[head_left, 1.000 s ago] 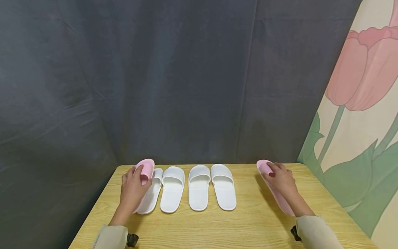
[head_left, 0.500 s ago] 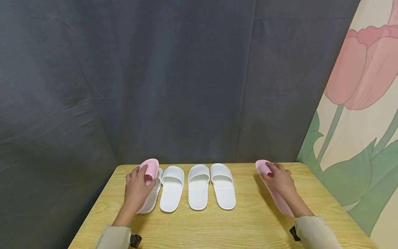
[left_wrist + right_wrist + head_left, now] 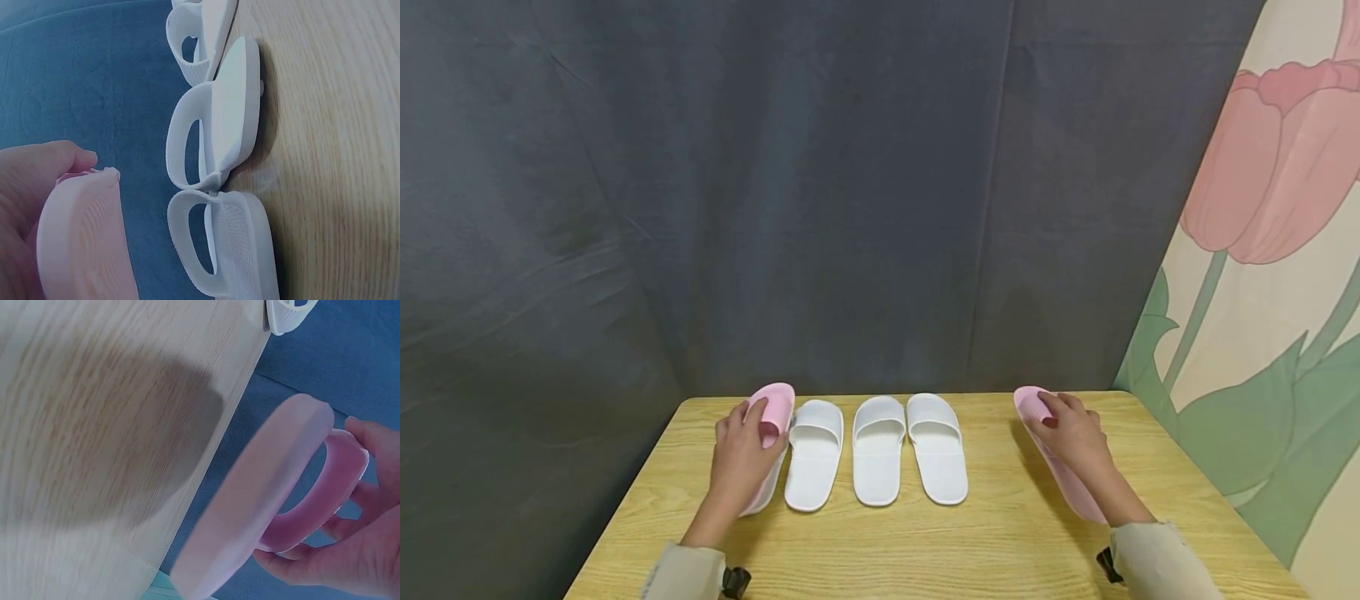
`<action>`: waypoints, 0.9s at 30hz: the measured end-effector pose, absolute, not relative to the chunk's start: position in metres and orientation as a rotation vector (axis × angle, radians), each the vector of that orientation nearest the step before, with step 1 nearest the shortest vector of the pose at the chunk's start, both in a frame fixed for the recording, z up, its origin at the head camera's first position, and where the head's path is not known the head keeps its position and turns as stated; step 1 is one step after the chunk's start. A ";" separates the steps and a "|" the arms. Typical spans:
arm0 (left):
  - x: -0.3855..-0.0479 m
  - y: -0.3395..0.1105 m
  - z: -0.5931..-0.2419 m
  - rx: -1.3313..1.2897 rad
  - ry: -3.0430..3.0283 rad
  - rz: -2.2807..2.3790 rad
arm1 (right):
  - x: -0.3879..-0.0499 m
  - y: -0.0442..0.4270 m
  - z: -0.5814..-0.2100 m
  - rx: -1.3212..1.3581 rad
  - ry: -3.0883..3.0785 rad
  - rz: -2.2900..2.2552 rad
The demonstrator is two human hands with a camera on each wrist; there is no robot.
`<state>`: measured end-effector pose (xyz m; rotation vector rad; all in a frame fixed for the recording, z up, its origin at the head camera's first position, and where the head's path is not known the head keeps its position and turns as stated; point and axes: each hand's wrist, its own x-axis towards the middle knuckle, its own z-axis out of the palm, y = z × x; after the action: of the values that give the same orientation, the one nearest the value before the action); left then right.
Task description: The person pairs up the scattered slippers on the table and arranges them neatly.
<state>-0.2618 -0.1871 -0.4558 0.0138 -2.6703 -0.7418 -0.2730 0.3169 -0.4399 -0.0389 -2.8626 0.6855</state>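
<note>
My left hand (image 3: pixel 739 457) grips a pink slipper (image 3: pixel 780 400) by its strap, above the leftmost of the white slippers, which it mostly covers. In the left wrist view that pink slipper (image 3: pixel 90 240) is apart from the white slippers beyond it. On the right, my right hand (image 3: pixel 1077 440) holds a second pink slipper (image 3: pixel 1081 498) by the strap, tilted toe inward. The right wrist view has this pink slipper (image 3: pixel 250 494) raised off the table, its shadow cast on the wood. Beside the left hand lies a white slipper (image 3: pixel 812 479), toe toward the back.
Two more white slippers, one upright in line (image 3: pixel 877 477) and one angled (image 3: pixel 943 473), lie side by side mid-table. The wooden table (image 3: pixel 880 558) ends at a dark curtain (image 3: pixel 850 208). A tulip-painted wall (image 3: pixel 1247 333) stands on the right.
My left hand has moved to the right with its pink slipper, covering more of the leftmost white slipper. The right hand and its pink slipper have hardly moved.
</note>
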 end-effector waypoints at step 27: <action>-0.252 -0.156 -0.454 -0.072 -2.610 -0.745 | -0.266 0.304 -0.437 -0.089 -2.844 0.737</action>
<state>-0.2517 -0.1561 -0.4541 -0.0717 -2.6096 -0.7450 -0.2663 0.3043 -0.4370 -0.0892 -2.8444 0.7368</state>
